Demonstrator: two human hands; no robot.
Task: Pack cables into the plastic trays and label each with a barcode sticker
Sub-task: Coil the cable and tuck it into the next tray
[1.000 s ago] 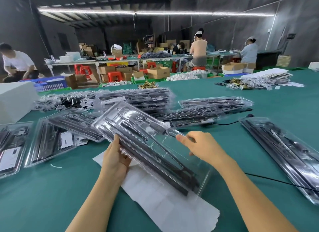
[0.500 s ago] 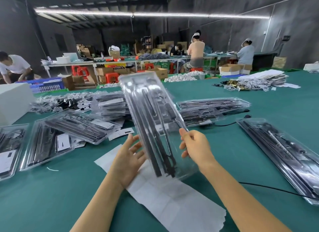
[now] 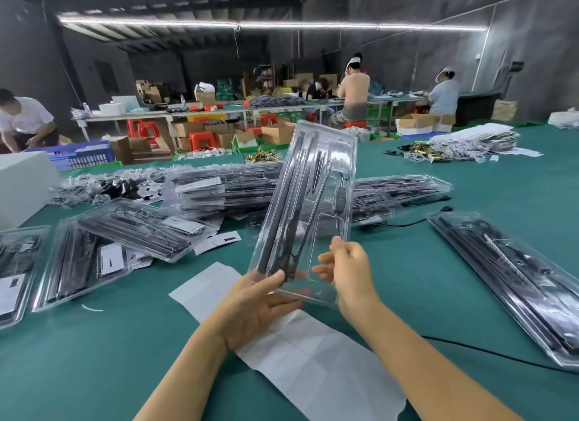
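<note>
The clear tray [image 3: 308,207] hid parts of the fingers [image 3: 322,271] of the right hand [image 3: 351,270], which showed only dimly through the plastic. The white paper [image 3: 313,358] lay partly under both arms. At the left edge, one packed tray [image 3: 14,270] was cut off. At the right edge, another packed tray [image 3: 513,282] ran out of view. The print on the labels [image 3: 109,259] was too small to read. The far worktop [image 3: 219,110] was too crowded and blurry to tell things apart.
</note>
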